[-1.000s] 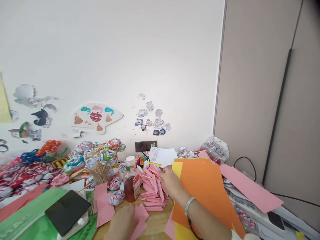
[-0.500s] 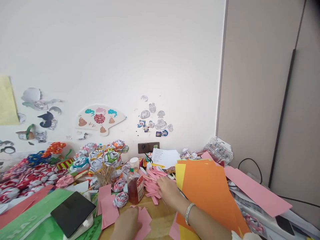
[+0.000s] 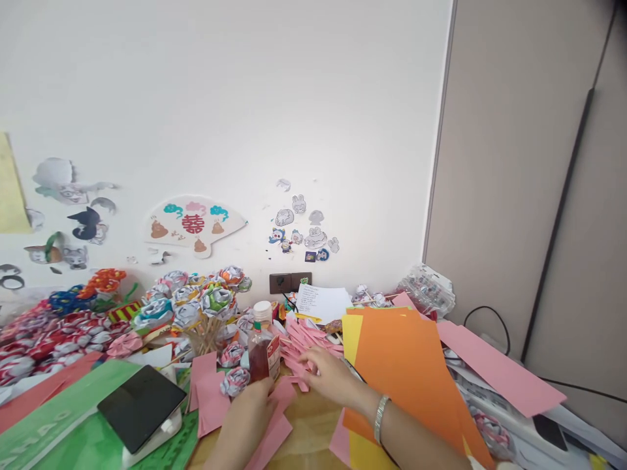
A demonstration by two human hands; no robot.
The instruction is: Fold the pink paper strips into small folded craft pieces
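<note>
Red 囍 (image 3: 192,224) marks the fan (image 3: 183,245), left hand (image 3: 247,418) holding pink paper (image 3: 277,434), right hand (image 3: 330,378) half-open at pink strips (image 3: 304,336).

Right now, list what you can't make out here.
All in the head view:
Left hand: its back hides the fingertips; grip on pink paper unclear.
Right hand: too small to tell if it pinches a pink strip.
White sheet: writing too small.
Orange sheets: hide whatever lies beneath.
Far-left yellow sheet: cut off by the edge.

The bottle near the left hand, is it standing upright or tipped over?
Upright: the bottle has its green top pointing up, with reddish liquid below.
</note>
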